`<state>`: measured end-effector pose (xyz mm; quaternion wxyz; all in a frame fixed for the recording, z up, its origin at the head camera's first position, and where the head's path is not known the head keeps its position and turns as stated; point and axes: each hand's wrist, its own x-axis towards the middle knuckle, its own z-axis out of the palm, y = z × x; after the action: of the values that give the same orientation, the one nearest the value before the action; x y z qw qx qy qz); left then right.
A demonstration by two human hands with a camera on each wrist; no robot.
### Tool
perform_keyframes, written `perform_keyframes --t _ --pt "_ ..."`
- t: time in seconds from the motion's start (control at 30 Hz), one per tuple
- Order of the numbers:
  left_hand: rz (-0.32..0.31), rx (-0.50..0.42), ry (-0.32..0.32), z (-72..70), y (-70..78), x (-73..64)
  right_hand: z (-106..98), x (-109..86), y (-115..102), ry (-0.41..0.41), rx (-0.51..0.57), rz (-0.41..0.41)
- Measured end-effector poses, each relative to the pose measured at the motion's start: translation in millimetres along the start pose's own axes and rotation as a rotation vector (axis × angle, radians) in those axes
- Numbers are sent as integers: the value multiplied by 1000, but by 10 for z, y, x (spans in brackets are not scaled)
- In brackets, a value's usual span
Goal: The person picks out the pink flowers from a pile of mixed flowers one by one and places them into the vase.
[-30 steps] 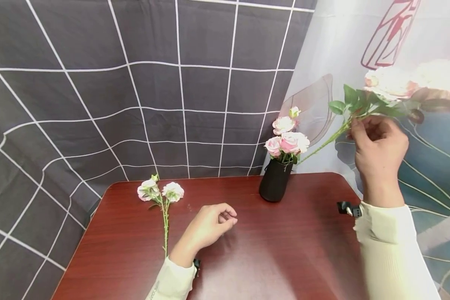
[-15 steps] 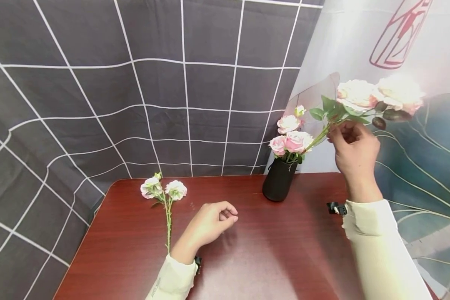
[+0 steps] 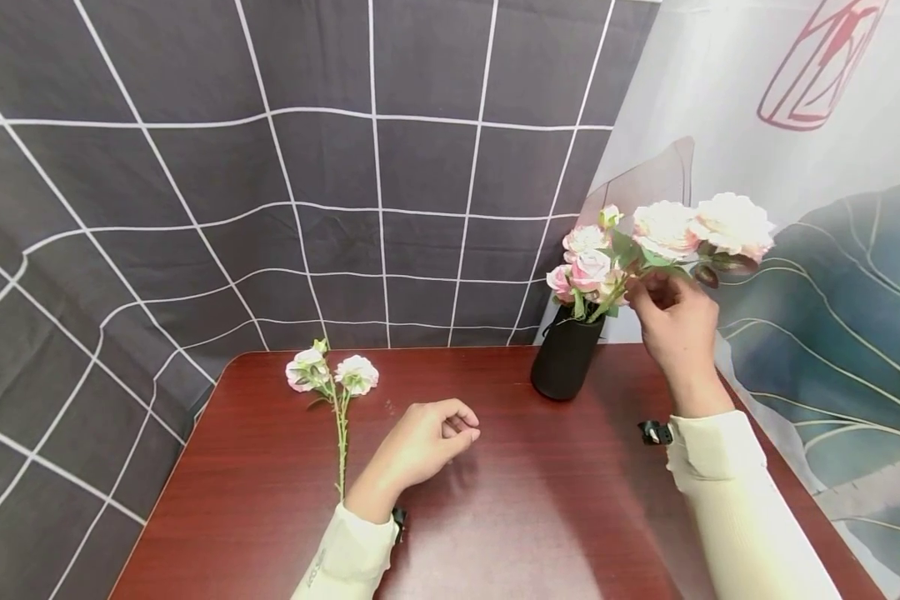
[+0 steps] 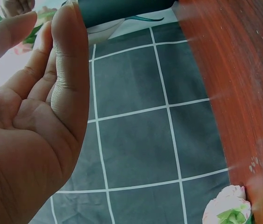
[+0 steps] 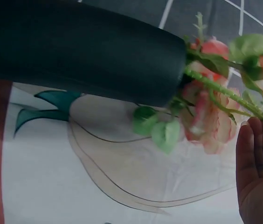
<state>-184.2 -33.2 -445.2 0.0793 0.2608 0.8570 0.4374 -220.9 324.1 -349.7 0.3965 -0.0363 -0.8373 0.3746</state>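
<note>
My right hand [image 3: 675, 329] pinches the green stem of a flower spray with two large pale pink blooms [image 3: 731, 225] that lean out to the right. In the right wrist view the stem [image 5: 229, 95] runs down into the mouth of the black vase [image 5: 85, 51]. Several pink flowers [image 3: 587, 267] stand in the vase beside it. My left hand [image 3: 423, 437] hovers over the table with fingers loosely curled and nothing between them. To its left a second flower spray [image 3: 341, 425] lies on the table, its two white-pink blooms toward the back.
The reddish-brown table [image 3: 495, 517] has its back edge against a dark grey cloth [image 3: 412, 167] with white grid lines. A pale printed curtain [image 3: 832, 333] hangs behind and to the right of the vase.
My right hand has moved left and down with the flower spray, bringing its stem from beside the vase into the vase mouth. The left hand has stayed put.
</note>
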Motion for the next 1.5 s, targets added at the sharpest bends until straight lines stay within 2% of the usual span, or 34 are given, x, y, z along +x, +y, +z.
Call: perform_keyframes --t 0.13,0.47,0.63,0.93,1.27,1.37,1.5 --pt "-4 4 4 -7 3 4 39 -56 53 -12 -46 -20" --pt "-19 8 -6 -10 0 6 187 -200 190 -8 -54 -57" --pt "-19 -2 -12 -13 8 14 202 -193 197 -2 -80 -61" --pt "-29 -3 -4 -27 4 16 231 -144 145 -70 -168 -105" --pt "-58 8 0 -75 -34 15 328 -302 307 -128 -146 -50" --pt "-81 32 40 -145 -61 -7 354 -323 317 -124 -111 8" --pt "-133 82 126 -270 -134 -39 392 -327 291 -80 -18 85"
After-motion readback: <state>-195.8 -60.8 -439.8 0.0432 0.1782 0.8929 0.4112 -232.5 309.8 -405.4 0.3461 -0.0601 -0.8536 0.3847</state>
